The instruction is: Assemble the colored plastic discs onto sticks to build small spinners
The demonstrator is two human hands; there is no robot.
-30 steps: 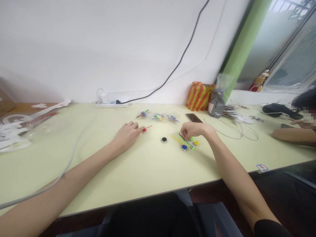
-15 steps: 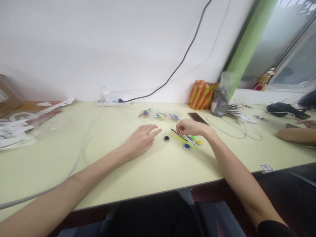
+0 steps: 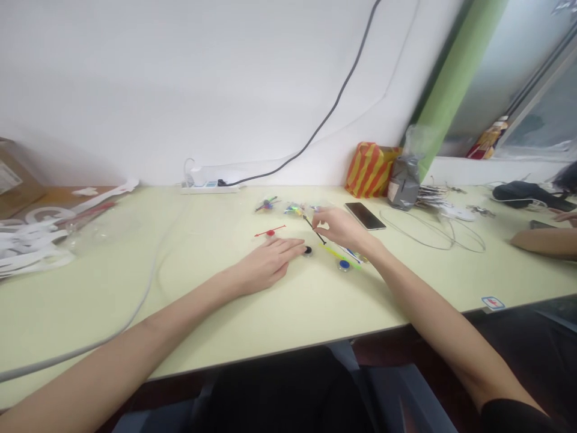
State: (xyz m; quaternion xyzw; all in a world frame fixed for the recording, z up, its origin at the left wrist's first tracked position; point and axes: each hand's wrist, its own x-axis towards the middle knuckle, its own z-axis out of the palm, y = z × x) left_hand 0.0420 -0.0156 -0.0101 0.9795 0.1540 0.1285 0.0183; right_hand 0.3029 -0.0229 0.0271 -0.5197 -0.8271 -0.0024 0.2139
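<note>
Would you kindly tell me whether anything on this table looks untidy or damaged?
Nothing looks clearly damaged, but the white strips at the far left lie in a loose heap of overlapping loops, which looks untidy beside the small coloured parts.

Far side, left of centre: power strip [image 3: 210,190] by the wall [image 3: 216,90], dark cable [image 3: 334,106] rising rightward. Right of centre: striped bag [image 3: 366,171] beside grey pouch [image 3: 403,185]; phone [image 3: 366,216] lying nearer. Far left: cardboard box [image 3: 17,174]; white straps [image 3: 38,243] nearer.
</note>
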